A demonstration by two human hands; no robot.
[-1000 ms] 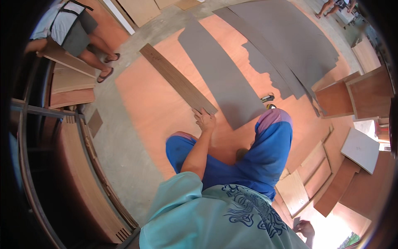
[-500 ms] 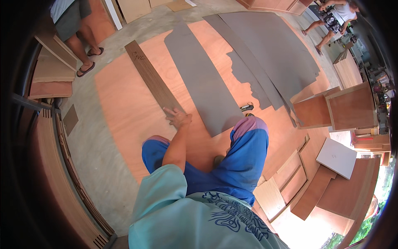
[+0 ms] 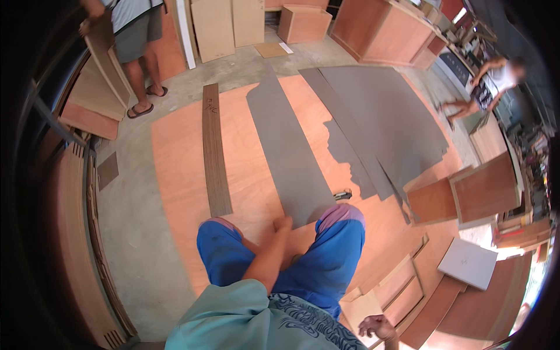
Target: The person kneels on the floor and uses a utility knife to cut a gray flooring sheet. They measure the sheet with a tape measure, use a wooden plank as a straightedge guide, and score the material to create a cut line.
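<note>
Left hand [image 3: 283, 223]: ours, curled, at the near left corner of the grey strip; we can't tell if it grips.
Right hand [image 3: 378, 328]: ours, low on our right, fingers loosely bent and parted; well apart from the left.
Grey strip [image 3: 294, 157]: flat on the orange-toned board [image 3: 181, 169], running away from us, near end just beside our right knee [image 3: 341, 217].
Brown plank [image 3: 216, 151]: on the same board, left of the strip, apart from it.
Small dark tool [image 3: 343, 195]: just right of the strip.
Large grey sheet [image 3: 396, 116]: farther right, near edge ragged.
Co-workers: one person [image 3: 135, 44] upper left, another [image 3: 489, 87] upper right.
</note>
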